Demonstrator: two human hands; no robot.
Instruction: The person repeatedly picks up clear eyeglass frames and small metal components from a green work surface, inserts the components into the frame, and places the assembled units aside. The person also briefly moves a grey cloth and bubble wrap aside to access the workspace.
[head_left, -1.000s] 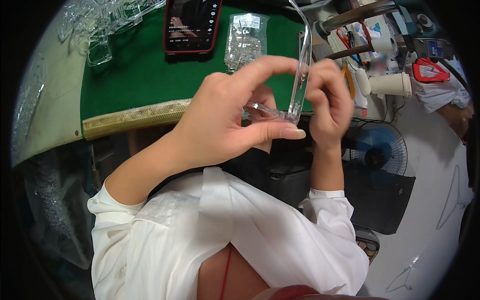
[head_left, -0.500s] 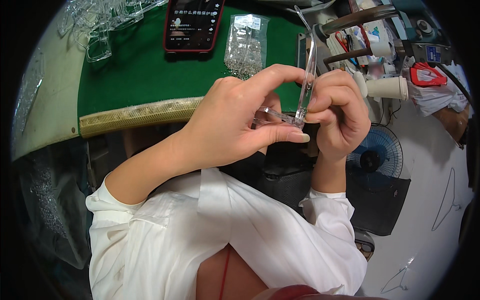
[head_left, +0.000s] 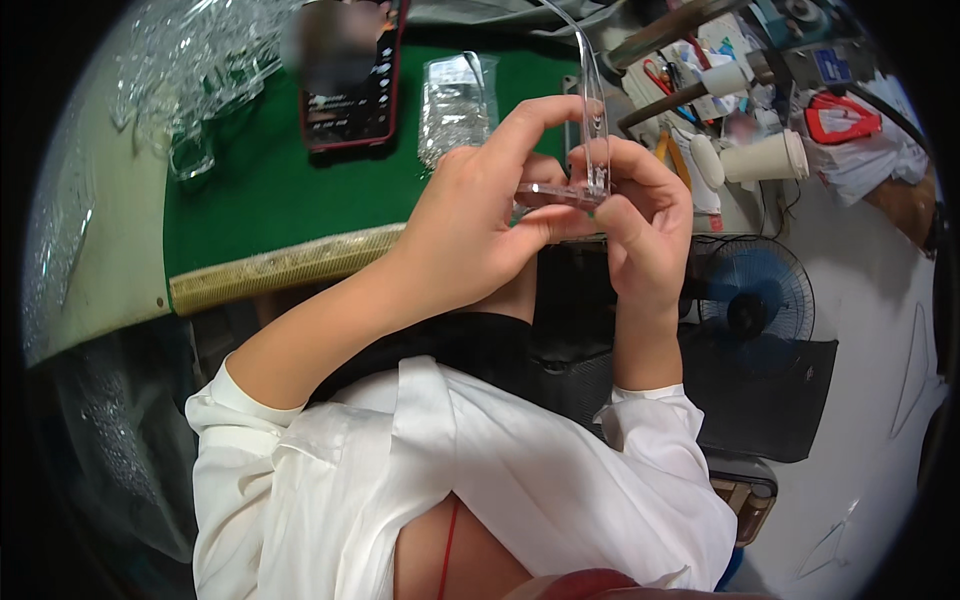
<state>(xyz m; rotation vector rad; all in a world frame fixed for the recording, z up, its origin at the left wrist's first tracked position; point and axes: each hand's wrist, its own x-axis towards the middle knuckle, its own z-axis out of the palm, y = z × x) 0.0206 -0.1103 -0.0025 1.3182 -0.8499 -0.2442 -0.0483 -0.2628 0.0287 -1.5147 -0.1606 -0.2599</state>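
Note:
Both my hands hold a pair of clear plastic eyeglasses (head_left: 597, 150) above the table's front edge. One temple points up and away, while the front part lies low between my hands and is partly covered by fingers. My left hand (head_left: 455, 225) is closed on the front part, its thumb below and its index finger reaching up to the temple. My right hand (head_left: 650, 220) is closed at the hinge corner, thumb tip pressed near the joint and fingers bent behind the temple. Whether a small screw sits in the hinge is too small to tell.
A clear bag of small metal parts (head_left: 455, 120) lies on the green mat (head_left: 260, 200), beside a phone (head_left: 350, 125). Clear eyeglass frames (head_left: 200, 80) are heaped at the far left. To the right are a metal machine (head_left: 690, 95), a white cup (head_left: 765, 158) and a fan (head_left: 745, 310).
My right thumb has shifted onto the hinge corner, and the right fingers have moved behind the temple. The glasses have turned slightly; my left hand keeps its hold. The whole view has also shifted.

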